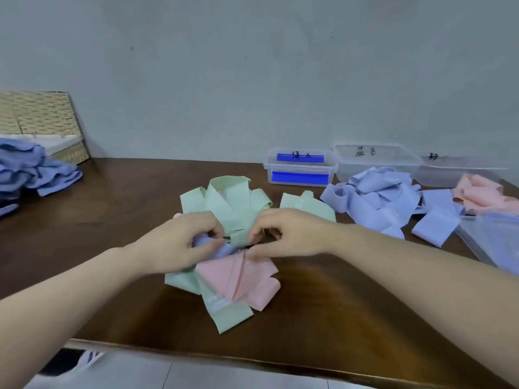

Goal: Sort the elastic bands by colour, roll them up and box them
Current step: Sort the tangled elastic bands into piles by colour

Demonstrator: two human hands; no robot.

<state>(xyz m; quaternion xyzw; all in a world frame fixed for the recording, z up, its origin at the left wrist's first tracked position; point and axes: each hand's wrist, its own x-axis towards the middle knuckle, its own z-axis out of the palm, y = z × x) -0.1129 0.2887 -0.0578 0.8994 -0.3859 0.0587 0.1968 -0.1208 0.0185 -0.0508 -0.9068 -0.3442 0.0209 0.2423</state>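
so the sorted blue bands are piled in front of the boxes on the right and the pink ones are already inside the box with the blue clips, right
Not quite. The blue pile does lie in front of the boxes on the right, but the pink bands are not in the box with the blue clips. They lie on the table at the far right, in front of another clear box. The head view shows it.

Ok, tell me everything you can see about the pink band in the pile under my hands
The pink band is a flat, matte strip, folded over itself in loose loops, with faint pale print near its top. It lies on the near side of the mixed pile, over green bands on the table. The right hand touches its upper edge.
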